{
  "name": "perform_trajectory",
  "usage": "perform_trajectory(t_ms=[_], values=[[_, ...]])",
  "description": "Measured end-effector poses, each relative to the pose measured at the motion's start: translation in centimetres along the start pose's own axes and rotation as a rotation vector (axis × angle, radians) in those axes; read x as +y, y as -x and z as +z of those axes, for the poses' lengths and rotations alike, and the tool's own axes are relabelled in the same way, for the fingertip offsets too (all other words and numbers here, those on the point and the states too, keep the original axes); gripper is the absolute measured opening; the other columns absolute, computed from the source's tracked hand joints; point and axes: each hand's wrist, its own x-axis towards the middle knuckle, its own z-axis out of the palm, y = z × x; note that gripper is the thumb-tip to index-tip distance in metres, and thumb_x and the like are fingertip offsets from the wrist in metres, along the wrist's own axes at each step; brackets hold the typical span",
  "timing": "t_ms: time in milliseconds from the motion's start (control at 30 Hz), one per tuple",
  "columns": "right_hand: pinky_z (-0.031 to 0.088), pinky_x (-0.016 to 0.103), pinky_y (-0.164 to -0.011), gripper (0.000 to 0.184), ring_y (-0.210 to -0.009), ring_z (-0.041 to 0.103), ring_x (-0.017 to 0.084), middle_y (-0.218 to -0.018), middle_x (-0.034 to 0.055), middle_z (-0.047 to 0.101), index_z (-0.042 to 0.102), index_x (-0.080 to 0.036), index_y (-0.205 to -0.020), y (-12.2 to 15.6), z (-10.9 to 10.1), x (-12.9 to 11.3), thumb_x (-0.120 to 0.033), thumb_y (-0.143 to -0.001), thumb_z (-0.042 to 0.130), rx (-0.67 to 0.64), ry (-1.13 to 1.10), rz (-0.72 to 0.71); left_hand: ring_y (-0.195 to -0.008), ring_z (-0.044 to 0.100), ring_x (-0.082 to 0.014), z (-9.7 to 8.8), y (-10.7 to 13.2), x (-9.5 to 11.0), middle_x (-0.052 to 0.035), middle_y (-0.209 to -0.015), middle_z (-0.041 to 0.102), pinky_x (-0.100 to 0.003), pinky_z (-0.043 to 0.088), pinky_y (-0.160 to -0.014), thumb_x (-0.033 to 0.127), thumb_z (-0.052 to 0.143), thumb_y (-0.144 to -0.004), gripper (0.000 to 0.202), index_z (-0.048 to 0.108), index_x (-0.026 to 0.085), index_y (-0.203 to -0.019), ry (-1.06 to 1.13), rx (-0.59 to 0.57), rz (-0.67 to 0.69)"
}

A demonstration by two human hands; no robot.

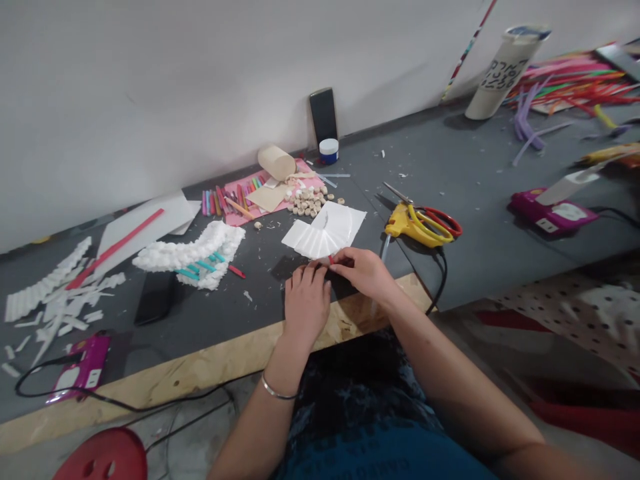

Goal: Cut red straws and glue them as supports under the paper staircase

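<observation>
Just in front of me lies a white fan-shaped piece [327, 230] made of overlapping pale strips. At its near tip, my right hand [360, 270] is closed, thumb and forefinger pinching a small red piece [331, 260]. My left hand [307, 300] rests palm down on the dark table beside it, fingers stretched toward the fan's near edge and holding nothing visible. Right of the fan are a yellow glue gun [399, 221] and scissors [434, 223] with red and yellow handles, lying together. Small round wooden beads [309, 200] are heaped behind the fan.
A fluffy white piece with teal sticks [213, 250] lies left, near white paper scraps [65, 300] and a black phone [155, 297]. A blue jar [329, 151] stands at the wall. Purple power boxes [550, 212] sit on both sides, with trailing cables. A tall cup [503, 77] stands right.
</observation>
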Motion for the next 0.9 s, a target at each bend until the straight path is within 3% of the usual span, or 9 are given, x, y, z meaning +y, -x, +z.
perform_trajectory(t_ms=[433,733,900], values=[[0.046,0.027,-0.068,0.002,-0.072,0.062,0.015,-0.079,0.0010,0.070,0.065,-0.019,-0.081,0.3,0.6,-0.1,-0.019,-0.079,0.064,0.023,0.037,-0.034,-0.119,0.048,-0.0281,0.0,-0.1,-0.1,-0.0094,-0.137,0.055,-0.044,0.043,-0.094,0.029,0.044,-0.095,0.037,0.055,0.018,-0.128,0.000,0.002,0.006],[0.046,0.027,-0.075,0.006,-0.083,0.064,0.017,-0.089,0.0036,0.070,0.064,-0.019,-0.082,0.8,1.2,-0.3,-0.014,-0.084,0.061,0.170,0.128,-0.147,-0.117,0.050,-0.0273,0.0,-0.3,-0.2,-0.0083,-0.137,0.056,-0.044,0.044,-0.094,0.027,0.044,-0.094,0.035,0.057,0.019,-0.126,-0.007,0.018,0.014],[0.047,0.027,-0.077,0.006,-0.084,0.064,0.017,-0.090,0.0038,0.070,0.063,-0.020,-0.084,0.9,1.3,-0.3,-0.014,-0.085,0.060,0.167,0.105,-0.167,-0.118,0.049,-0.0280,-0.1,-0.4,-0.2,-0.0088,-0.137,0.056,-0.044,0.044,-0.094,0.027,0.044,-0.094,0.034,0.057,0.019,-0.125,-0.011,0.016,0.012]])
